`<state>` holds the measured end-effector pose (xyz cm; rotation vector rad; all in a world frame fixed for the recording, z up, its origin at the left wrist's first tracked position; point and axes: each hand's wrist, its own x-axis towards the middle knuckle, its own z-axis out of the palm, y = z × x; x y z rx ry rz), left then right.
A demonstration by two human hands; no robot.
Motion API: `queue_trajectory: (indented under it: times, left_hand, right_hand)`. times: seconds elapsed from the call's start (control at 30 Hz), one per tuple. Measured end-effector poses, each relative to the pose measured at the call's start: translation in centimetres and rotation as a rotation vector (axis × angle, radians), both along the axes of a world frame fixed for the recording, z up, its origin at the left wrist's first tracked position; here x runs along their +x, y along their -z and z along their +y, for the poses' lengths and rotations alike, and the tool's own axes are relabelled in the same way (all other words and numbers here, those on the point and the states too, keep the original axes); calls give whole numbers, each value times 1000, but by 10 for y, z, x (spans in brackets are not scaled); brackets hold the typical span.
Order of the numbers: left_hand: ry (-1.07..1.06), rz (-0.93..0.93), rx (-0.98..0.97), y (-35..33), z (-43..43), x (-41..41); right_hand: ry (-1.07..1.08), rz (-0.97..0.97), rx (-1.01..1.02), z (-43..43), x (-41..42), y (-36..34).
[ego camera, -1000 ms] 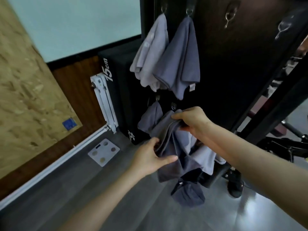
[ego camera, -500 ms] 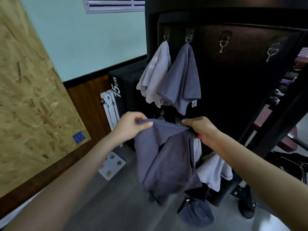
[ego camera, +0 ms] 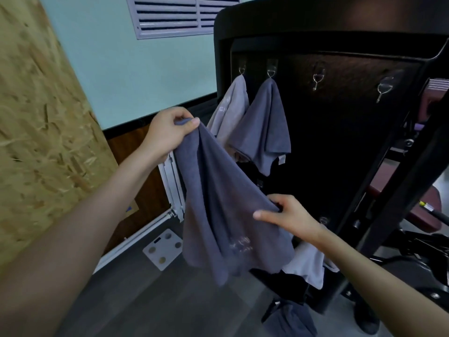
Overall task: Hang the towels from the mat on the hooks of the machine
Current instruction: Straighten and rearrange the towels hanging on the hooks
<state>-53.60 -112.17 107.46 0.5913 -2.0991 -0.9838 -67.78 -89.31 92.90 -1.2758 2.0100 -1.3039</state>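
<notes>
Since half a second ago your left hand has climbed toward the upper middle of the frame with its corner, while your right hand has dropped to the lower middle. The held towel no longer stretches level between them. Its top edge now slants from upper left down to lower right, and the rest of the cloth hangs loose in front of the machine panel.

Both hands are clamped on cloth. Your left thumb and fingers pinch the raised corner, and your right fingers curl round the lower end of that edge.

Along the row of hooks at the top, the two leftmost already carry a pale towel and a grey-blue towel. The free hook comes next to their right, with a further hook bare beyond it. That free hook lies up and to the right of both hands. Your left corner is closest to its height but must cross in front of the two hung towels. Your right hand stands almost under it, much lower. I'd judge the raised corner is the one to carry over. A white towel and a dark bundle lie at the bottom of the frame.
</notes>
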Motion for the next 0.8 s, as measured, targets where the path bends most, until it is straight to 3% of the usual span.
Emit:
queue_trajectory:
  times: [0.1,0.4,0.7,0.8]
  left_hand:
    - [-64,6,-4,-2,-11,10]
    - [-211,-48,89,38,-51,45]
    - [-270,-182,162,78,-65,71]
    - [-241,-316,185,86,-65,89]
  right_hand:
    - [59,222,215,6,-15,18]
    - [59,437,510,31,-44,44]
    - [156,359,426,41,-63,66]
    - [173,195,390,44,-68,58]
